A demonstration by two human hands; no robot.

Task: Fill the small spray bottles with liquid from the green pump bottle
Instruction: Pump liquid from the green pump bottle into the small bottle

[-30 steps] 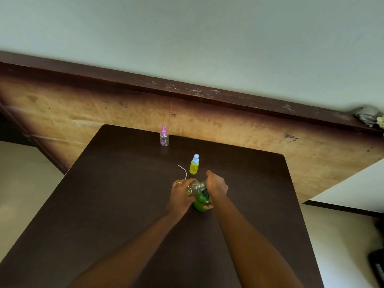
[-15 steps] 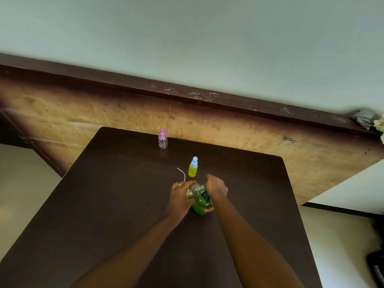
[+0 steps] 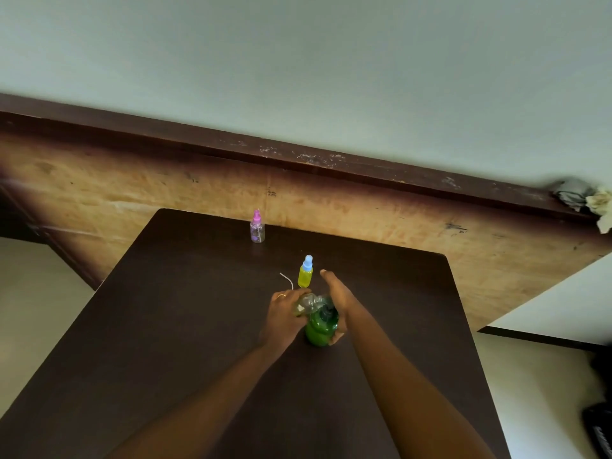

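The green pump bottle (image 3: 319,327) stands upright near the middle of the dark table (image 3: 172,326). My left hand (image 3: 281,318) grips a small clear spray bottle (image 3: 305,304), tilted against the pump's top. My right hand (image 3: 334,293) lies against the pump head from the right, fingers stretched forward and thumb low beside the green body. Just beyond my hands stands a small bottle of yellow liquid with a blue cap (image 3: 305,273). Near the far edge is a clear bottle with a pink cap (image 3: 257,226).
A thin white tube (image 3: 287,279) lies on the table left of the yellow bottle. A wooden panel (image 3: 364,210) rises behind the table, with crumpled cloth (image 3: 586,197) on its ledge at right. Pale floor shows on both sides of the table.
My right hand was curled over the pump head; its fingers have now straightened forward. The left hand and small clear bottle stay at the pump.
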